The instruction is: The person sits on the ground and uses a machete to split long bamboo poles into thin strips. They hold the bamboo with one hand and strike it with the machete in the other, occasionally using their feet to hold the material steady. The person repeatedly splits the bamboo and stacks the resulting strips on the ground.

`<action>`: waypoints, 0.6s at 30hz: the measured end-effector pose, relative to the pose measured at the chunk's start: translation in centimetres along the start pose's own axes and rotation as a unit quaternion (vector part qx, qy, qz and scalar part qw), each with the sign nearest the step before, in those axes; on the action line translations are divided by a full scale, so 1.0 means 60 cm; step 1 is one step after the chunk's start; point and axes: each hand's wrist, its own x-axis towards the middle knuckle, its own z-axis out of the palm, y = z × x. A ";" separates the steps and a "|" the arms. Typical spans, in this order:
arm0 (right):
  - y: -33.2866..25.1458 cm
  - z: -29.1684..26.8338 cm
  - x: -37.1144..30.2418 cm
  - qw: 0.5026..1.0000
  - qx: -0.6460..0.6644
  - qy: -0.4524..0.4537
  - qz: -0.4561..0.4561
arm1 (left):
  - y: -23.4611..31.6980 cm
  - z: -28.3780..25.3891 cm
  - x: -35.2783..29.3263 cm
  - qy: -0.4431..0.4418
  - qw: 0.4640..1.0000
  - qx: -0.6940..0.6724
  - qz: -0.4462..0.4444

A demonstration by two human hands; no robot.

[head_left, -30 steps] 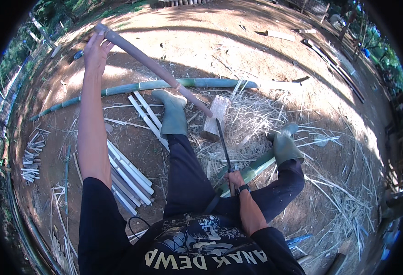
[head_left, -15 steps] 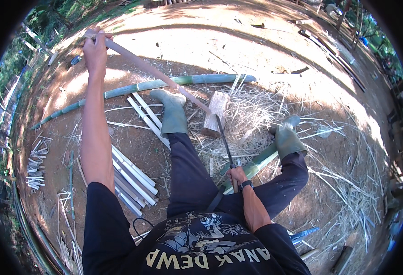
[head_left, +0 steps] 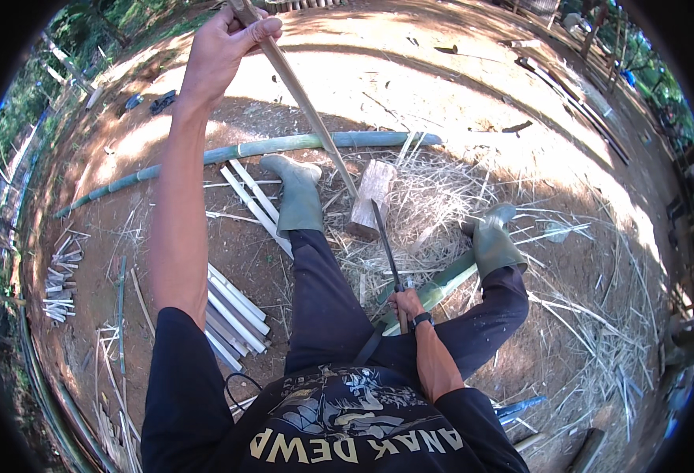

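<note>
While upright, bamboo strip [head_left: 300,94] leans on block [head_left: 371,199].

One bamboo strip [head_left: 300,87] in the left hand [head_left: 225,47], one long blade [head_left: 386,244] in the right hand [head_left: 406,303]. One wooden block [head_left: 371,197] and two green boots [head_left: 300,197] lie between them.

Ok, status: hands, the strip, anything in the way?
Left hand grips bamboo strip raised, lower end at wood block. Right hand holds long knife, tip near block. Green boots flank it; shavings around.

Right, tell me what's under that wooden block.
The wooden block stands on dry straw over bare dirt; the slat held by the left hand ends beside it. Beneath stays hidden.
</note>
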 end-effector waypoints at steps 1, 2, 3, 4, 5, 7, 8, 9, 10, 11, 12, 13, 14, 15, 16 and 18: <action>0.004 -0.002 0.006 1.000 0.002 -0.001 -0.004 | -0.004 0.003 0.001 0.019 0.999 -0.039 0.001; 0.007 -0.003 0.012 1.000 0.004 -0.003 -0.009 | -0.007 0.008 0.004 0.039 0.996 -0.078 0.002; 0.011 -0.006 0.017 1.000 0.006 -0.004 -0.014 | -0.010 0.012 0.007 0.058 0.991 -0.117 0.003; 0.009 -0.003 0.013 1.000 0.006 -0.006 -0.009 | -0.010 0.015 0.006 0.086 0.986 -0.143 0.014; 0.006 -0.002 0.009 1.000 0.006 -0.007 -0.004 | -0.008 0.019 0.006 0.114 0.979 -0.168 0.027; 0.001 -0.001 0.003 1.000 0.010 -0.010 0.003 | -0.014 0.021 0.011 0.145 0.967 -0.202 0.052; -0.001 -0.002 0.001 1.000 0.014 -0.011 0.007 | -0.020 0.019 0.013 0.150 0.966 -0.205 0.054; -0.004 -0.003 -0.002 1.000 0.018 -0.013 0.010 | -0.025 0.016 0.014 0.155 0.964 -0.207 0.057; -0.007 -0.001 -0.006 1.000 0.015 -0.014 0.011 | -0.024 0.016 0.012 0.158 0.963 -0.208 0.059; -0.010 0.001 -0.011 1.000 0.012 -0.014 0.013 | -0.021 0.014 0.008 0.163 0.967 -0.189 0.052; -0.012 0.004 -0.016 1.000 0.009 -0.015 0.014 | -0.023 0.013 0.006 0.172 0.965 -0.189 0.052; -0.013 0.003 -0.015 1.000 0.006 -0.012 0.011 | -0.026 0.010 0.007 0.181 0.963 -0.190 0.054; -0.013 0.002 -0.015 1.000 0.003 -0.009 0.008 | -0.031 0.008 0.009 0.191 0.961 -0.192 0.056; -0.012 0.001 -0.015 1.000 0.000 -0.006 0.006 | -0.040 0.008 0.012 0.190 0.958 -0.207 0.061; -0.014 0.001 -0.016 1.000 0.002 -0.010 0.002 | -0.041 0.004 0.012 0.191 0.958 -0.206 0.054; -0.016 0.002 -0.017 1.000 0.006 -0.018 -0.004 | -0.044 -0.004 0.011 0.190 0.959 -0.204 0.040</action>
